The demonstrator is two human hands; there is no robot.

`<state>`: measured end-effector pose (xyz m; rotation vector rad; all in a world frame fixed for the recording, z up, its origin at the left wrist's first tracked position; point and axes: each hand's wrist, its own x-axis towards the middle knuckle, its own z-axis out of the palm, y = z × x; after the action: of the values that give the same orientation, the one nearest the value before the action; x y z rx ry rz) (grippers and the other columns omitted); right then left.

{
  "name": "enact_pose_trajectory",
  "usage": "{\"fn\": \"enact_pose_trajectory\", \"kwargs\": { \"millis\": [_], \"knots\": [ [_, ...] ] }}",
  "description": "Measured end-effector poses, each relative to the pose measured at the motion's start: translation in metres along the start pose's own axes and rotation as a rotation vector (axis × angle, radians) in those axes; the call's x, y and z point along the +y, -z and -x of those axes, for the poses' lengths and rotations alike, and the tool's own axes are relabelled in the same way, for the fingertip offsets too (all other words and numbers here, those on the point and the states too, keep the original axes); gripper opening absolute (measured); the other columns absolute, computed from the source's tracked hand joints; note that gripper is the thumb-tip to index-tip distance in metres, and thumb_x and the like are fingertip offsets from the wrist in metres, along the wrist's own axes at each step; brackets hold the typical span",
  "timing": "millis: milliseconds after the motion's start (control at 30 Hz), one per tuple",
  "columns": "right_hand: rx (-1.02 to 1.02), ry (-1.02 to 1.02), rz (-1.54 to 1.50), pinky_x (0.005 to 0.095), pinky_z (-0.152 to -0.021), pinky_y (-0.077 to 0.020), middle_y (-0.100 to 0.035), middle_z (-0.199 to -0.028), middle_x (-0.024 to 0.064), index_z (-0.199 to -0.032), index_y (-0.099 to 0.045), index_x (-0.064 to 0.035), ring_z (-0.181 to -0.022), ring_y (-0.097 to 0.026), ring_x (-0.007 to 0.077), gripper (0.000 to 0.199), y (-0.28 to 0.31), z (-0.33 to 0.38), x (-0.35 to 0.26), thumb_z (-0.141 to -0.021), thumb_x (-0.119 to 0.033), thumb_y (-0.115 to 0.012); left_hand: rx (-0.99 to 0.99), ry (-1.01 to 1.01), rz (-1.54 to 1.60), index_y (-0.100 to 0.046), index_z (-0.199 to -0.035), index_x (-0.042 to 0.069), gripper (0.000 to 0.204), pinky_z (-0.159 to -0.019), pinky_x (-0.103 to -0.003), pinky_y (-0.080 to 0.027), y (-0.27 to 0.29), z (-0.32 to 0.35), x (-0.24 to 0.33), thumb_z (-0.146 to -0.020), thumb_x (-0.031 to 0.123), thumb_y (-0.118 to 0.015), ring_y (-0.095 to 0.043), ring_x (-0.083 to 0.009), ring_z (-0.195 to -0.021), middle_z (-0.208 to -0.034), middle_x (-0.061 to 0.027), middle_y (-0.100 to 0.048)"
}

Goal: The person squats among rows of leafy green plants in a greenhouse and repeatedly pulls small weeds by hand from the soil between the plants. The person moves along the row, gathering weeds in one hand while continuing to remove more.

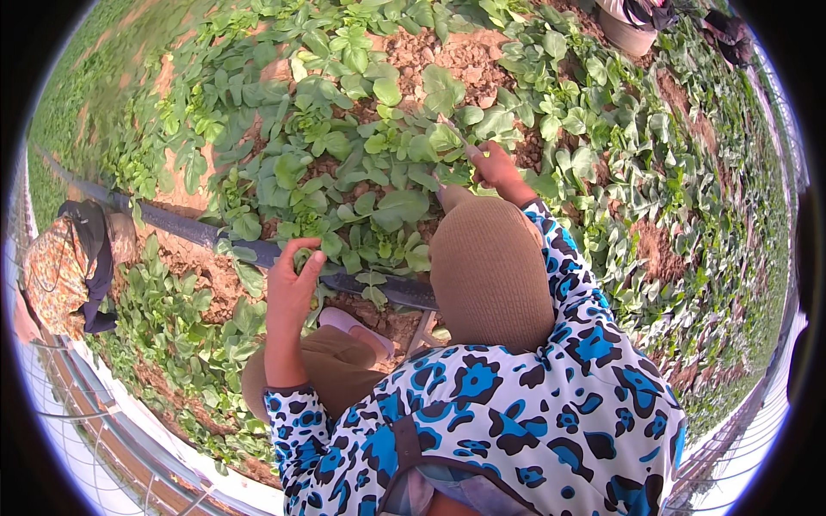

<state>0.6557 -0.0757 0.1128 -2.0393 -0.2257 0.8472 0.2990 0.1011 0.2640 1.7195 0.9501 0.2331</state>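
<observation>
Around a small bunch of green leaves (301,257), my left hand (293,282) curls its thumb and fingers, just on the near side of a dark hose. My right hand (497,170) is closed among the plants beyond my right knee. A thin pale strip points away from its thumb tip; whether it is a stem or a blade I cannot tell. Broad-leaved green plants (400,209) grow between and beyond both hands, with smaller, lighter leafy plants (351,45) among them.
The dark flat hose (176,223) crosses the bed in front of me. Crouched at the left is another person (64,267); part of one more person (632,26) shows at the top right. Bare brown soil (447,56) shows between plants. A metal frame (112,430) curves along the lower left.
</observation>
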Motion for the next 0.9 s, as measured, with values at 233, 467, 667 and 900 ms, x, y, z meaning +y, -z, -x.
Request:
{"fn": "enact_pose_trajectory", "kwargs": {
  "millis": [233, 467, 667, 900],
  "knots": [
    [-0.157, -0.153, -0.354, 0.0239, -0.041, -0.0408, -0.055, -0.065, 0.0043, -0.099, -0.051, -0.0029, -0.050, -0.051, 0.0110, 0.029, -0.003, -0.014, 0.006, -0.092, -0.029, -0.059, -0.005, 0.008, -0.007, -0.062, -0.109, 0.007, 0.026, -0.047, -0.022, -0.026, -0.001, 0.000, 0.002, -0.092, 0.025, -0.065, -0.035, -0.0028, -0.051, -0.058, 0.0071, -0.042],
    [-0.125, -0.230, -0.778, 0.0265, -0.039, -0.0409, -0.053, -0.066, 0.0081, -0.091, -0.050, -0.0026, -0.051, -0.052, 0.0157, 0.019, -0.017, -0.034, 0.008, -0.092, -0.021, -0.055, -0.015, -0.003, -0.032, -0.062, -0.109, 0.007, 0.024, -0.047, -0.022, -0.028, 0.000, -0.003, 0.001, -0.092, 0.023, -0.064, -0.036, -0.0031, -0.052, -0.061, 0.0063, -0.045],
    [0.063, 0.173, -0.008, 0.0377, -0.053, -0.0517, -0.065, -0.079, 0.0166, -0.118, -0.046, -0.0051, -0.065, -0.066, 0.0252, 0.037, -0.024, -0.019, 0.005, -0.087, -0.021, -0.057, 0.015, 0.005, -0.046, -0.062, -0.109, 0.007, 0.024, -0.048, -0.022, -0.029, 0.004, 0.002, 0.000, -0.091, 0.023, -0.064, -0.038, -0.0038, -0.052, -0.061, 0.0054, -0.045],
    [0.262, 0.588, 0.450, 0.0476, -0.074, -0.0510, -0.065, -0.093, 0.0241, -0.122, -0.042, -0.0083, -0.082, -0.064, 0.0403, 0.041, -0.036, -0.079, 0.029, -0.086, -0.019, -0.057, -0.008, 0.030, -0.054, -0.062, -0.109, 0.007, 0.025, -0.048, -0.022, -0.029, -0.001, 0.001, -0.001, -0.091, 0.025, -0.064, -0.037, -0.0035, -0.052, -0.060, 0.0063, -0.044]
  ]
}}
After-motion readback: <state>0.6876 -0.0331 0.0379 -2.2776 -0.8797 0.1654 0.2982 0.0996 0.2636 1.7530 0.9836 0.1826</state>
